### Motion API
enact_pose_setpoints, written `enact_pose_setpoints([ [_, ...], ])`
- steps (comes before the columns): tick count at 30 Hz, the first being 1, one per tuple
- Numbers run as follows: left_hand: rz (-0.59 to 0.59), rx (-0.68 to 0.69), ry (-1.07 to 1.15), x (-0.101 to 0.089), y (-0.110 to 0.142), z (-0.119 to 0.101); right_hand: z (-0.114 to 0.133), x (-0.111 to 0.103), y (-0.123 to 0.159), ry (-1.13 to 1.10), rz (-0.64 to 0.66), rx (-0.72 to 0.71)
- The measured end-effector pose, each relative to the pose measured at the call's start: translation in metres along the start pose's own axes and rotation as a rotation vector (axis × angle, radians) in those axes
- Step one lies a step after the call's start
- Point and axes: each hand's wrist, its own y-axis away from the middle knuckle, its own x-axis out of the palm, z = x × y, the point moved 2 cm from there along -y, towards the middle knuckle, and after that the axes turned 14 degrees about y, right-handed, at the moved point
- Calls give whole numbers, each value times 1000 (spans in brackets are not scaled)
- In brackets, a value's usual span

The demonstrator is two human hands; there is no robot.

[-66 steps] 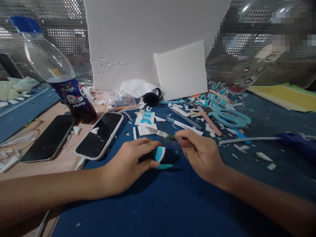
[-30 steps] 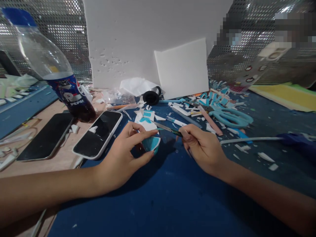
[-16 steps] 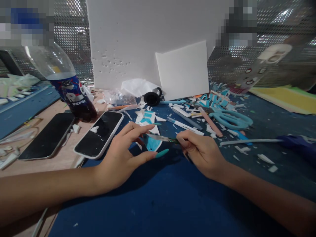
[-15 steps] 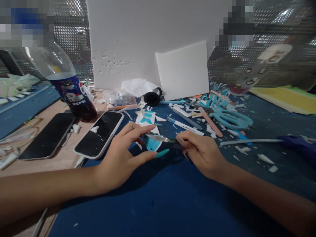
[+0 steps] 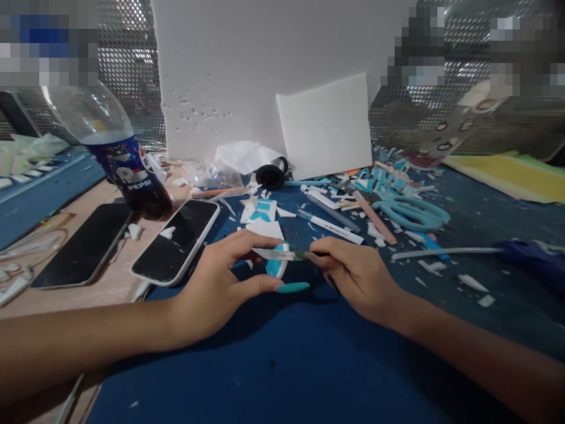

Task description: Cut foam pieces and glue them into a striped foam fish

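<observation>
Between thumb and fingers, my left hand point(image 5: 229, 280) holds a small white foam piece point(image 5: 276, 268) with a blue face, its edge turned up. Long teal nails tip the fingers. My right hand point(image 5: 353, 271) grips a craft knife point(image 5: 276, 254), its blade lying across the top of the foam piece and pointing left. Most of the knife's handle is hidden in the fist. Just beyond the hands lie a white foam square point(image 5: 266, 228) and another white piece with blue shapes point(image 5: 259, 211).
Two phones point(image 5: 176, 241) and a Pepsi bottle point(image 5: 128, 168) are at left. Behind stand white foam boards point(image 5: 326, 126) and a black-ended roll point(image 5: 271, 174). At right are blue-handled scissors point(image 5: 412, 211), a pen point(image 5: 331, 227), foam scraps and a glue gun point(image 5: 525, 256).
The knife blade, apart from the foam piece earlier, has come left across it. My left hand has turned the piece between its fingers, and its thumb shifted slightly down.
</observation>
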Motion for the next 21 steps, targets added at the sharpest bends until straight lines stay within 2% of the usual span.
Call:
enact_pose_setpoints([
  [9, -29, -22, 61, 0, 2, 0, 1, -2, -1, 38, -32, -24],
  [15, 2, -2, 80, 1, 0, 1, 0, -2, 0, 61, -42, -24],
  [21, 55, -22, -6, 2, 0, 1, 3, 0, -1, 87, -51, -55],
])
